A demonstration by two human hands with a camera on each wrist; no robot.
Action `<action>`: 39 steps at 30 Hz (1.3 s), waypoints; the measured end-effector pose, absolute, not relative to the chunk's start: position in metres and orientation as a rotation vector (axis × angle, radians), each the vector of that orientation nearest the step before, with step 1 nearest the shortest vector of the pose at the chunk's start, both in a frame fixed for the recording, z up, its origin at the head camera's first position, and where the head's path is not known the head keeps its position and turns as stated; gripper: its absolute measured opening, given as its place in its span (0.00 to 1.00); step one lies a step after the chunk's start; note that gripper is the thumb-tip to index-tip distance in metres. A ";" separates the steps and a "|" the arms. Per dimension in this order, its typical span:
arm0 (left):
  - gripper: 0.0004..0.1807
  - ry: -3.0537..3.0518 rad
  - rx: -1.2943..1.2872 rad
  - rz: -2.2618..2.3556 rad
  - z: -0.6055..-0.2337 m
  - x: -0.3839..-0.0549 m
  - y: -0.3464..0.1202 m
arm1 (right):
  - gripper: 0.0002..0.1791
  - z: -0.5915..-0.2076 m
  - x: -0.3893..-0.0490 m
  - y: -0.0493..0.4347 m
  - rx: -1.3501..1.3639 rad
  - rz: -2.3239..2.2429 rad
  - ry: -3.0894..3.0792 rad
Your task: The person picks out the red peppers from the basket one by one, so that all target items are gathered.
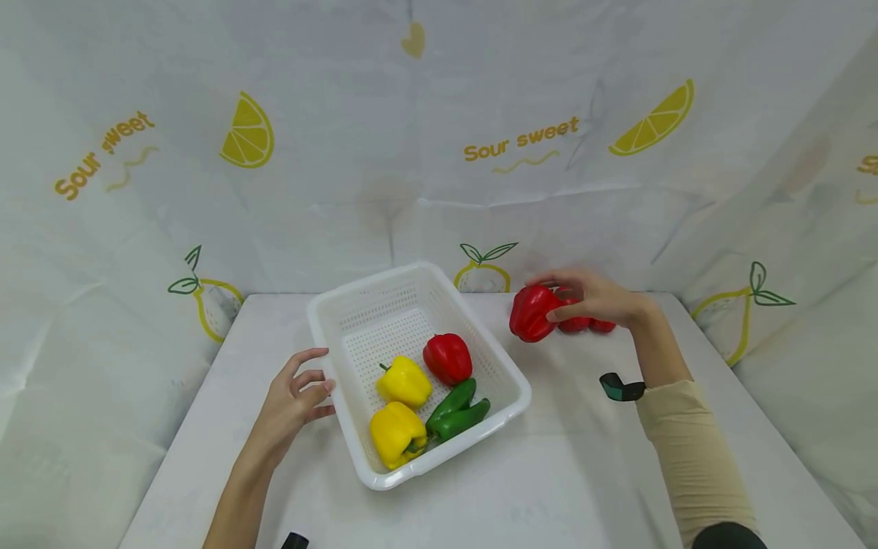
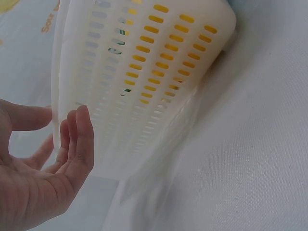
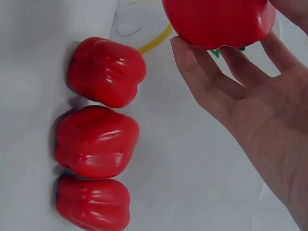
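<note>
My right hand [image 1: 595,297] holds a red bell pepper [image 1: 532,313] above the table, between thumb and fingertips. In the right wrist view that pepper [image 3: 219,21] is at the top, partly cut off by the frame edge. My left hand [image 1: 296,396] pinches the left rim of a white plastic basket [image 1: 357,450], thumb on one side and fingers on the other. Inside the basket lie two yellow bell peppers [image 1: 405,382], a red bell pepper [image 1: 448,359] and two long green peppers [image 1: 458,413], grouped toward the near end.
Three more red bell peppers [image 3: 97,142] stand in a row on the table, close together; in the head view my right hand partly hides them. A white sheet with printed lemons [image 1: 391,168] hangs behind the white table [image 1: 576,473].
</note>
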State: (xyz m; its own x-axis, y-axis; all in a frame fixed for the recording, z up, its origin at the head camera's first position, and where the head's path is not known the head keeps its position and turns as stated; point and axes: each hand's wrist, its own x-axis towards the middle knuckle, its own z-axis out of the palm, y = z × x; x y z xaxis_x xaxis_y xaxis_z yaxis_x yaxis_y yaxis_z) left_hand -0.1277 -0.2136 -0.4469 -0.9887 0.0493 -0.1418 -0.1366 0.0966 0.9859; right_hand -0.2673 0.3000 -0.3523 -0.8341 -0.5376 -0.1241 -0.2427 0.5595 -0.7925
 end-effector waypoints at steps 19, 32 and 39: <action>0.33 2.224 -0.091 2.023 -0.444 -0.130 -0.212 | 0.39 -0.386 -0.265 0.314 -0.487 -1.033 2.432; 0.34 2.205 -0.097 2.031 -0.446 -0.128 -0.213 | 0.38 -0.406 -0.264 0.309 -0.467 -0.972 2.442; 0.34 2.207 -0.105 2.035 -0.446 -0.127 -0.212 | 0.39 -0.409 -0.263 0.308 -0.472 -0.977 2.447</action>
State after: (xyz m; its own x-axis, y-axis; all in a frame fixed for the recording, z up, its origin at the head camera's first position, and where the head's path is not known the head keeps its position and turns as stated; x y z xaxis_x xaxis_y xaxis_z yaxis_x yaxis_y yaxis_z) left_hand -0.1269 -0.2119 -0.4464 -0.9881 0.0419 -0.1480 -0.1441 0.0837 0.9860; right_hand -0.2629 0.3080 -0.4093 -0.8349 -0.4692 -0.2879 -0.1418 0.6887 -0.7111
